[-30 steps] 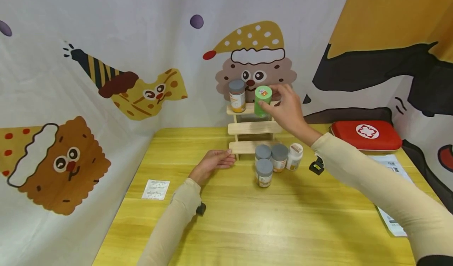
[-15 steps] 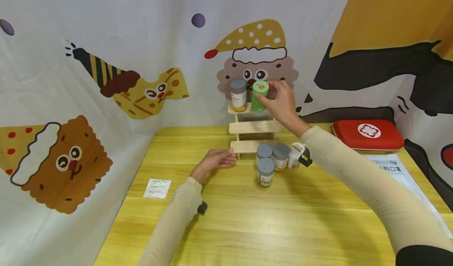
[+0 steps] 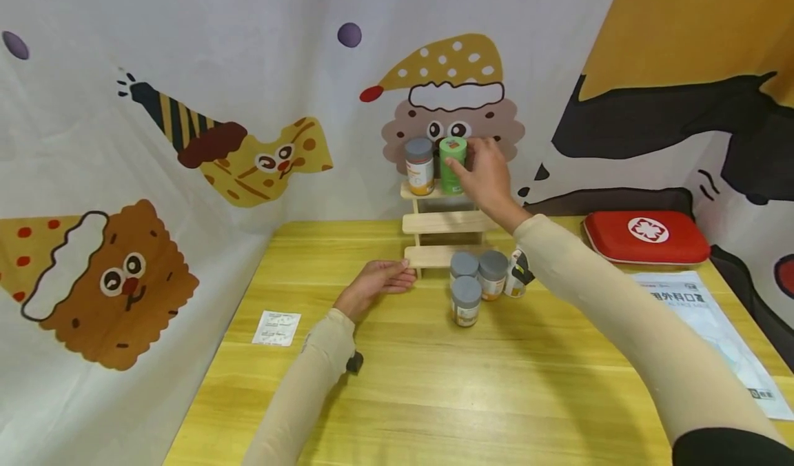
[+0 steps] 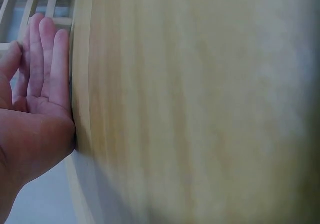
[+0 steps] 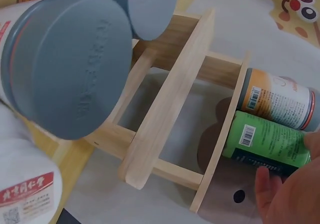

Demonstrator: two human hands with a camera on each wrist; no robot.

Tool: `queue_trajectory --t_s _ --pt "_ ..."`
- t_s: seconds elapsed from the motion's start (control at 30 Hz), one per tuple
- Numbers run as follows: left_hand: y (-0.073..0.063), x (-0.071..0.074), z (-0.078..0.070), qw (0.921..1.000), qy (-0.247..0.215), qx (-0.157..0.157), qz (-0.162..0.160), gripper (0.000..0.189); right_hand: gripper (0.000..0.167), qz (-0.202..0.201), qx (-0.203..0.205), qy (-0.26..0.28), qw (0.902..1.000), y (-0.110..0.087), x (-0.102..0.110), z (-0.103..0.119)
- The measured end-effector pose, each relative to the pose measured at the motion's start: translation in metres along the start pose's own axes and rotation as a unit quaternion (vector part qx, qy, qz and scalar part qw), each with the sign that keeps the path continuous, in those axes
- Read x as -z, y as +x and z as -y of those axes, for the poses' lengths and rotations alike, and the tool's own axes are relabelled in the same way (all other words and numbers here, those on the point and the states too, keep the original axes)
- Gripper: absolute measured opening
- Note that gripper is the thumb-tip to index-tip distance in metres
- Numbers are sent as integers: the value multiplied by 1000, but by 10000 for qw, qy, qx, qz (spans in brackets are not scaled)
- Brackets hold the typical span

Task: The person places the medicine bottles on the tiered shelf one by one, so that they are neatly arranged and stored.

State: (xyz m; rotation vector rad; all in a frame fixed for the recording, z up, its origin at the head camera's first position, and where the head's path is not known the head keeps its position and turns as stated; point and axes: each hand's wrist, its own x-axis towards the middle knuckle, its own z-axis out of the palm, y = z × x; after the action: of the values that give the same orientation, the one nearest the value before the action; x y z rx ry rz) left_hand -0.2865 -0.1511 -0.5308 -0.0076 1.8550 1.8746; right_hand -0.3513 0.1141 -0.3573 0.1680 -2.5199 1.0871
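Observation:
My right hand (image 3: 490,176) holds a green canister (image 3: 453,169) between thumb and fingers. Its base is at the top tier of a small three-step wooden rack (image 3: 443,223), close beside a grey-lidded supplement jar (image 3: 420,169). In the right wrist view the canister (image 5: 267,141) lines up with that jar (image 5: 277,98), both against the top board. Down at the left end of the lowest step, my left hand (image 3: 375,283) pinches the board's corner between thumb and forefinger. The other left fingers (image 4: 47,59) stretch out straight along the tabletop.
Several grey-lidded jars (image 3: 466,300) and a white bottle (image 3: 515,283) stand before the rack's right end. A red first-aid case (image 3: 645,237) and a mask packet (image 3: 701,328) lie on the right. On the left is a small white sachet (image 3: 276,328). A printed cloth (image 3: 298,52) hangs behind.
The right hand has brought the green canister left and back, from in front of the top tier to beside the jar there. The left hand stays at the lowest step.

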Motion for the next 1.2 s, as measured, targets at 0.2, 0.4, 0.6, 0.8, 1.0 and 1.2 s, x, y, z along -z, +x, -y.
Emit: queue_trajectory --t_s 0.2,0.4,0.6,0.8,1.0,1.2 --pt "-3 0 3 10000 -60 26 -8 44 61 -69 -24 -47 10000 -2 -11 1" --pt "-3 0 4 9999 -95 3 99 45 62 -362 98 -58 9993 -6 -17 -2" --pt "0 0 0 9998 -65 -88 152 43 62 -556 146 46 9983 -5 -17 -2" --pt "2 0 -4 9998 -54 -51 183 43 62 -555 134 135 9983 -4 -16 -4" --pt "2 0 -4 9998 -35 14 181 43 68 -456 40 45 9989 -14 -17 -8" --pt "2 1 -1 9998 -40 24 187 42 76 -428 38 164 9989 -26 -15 -9"
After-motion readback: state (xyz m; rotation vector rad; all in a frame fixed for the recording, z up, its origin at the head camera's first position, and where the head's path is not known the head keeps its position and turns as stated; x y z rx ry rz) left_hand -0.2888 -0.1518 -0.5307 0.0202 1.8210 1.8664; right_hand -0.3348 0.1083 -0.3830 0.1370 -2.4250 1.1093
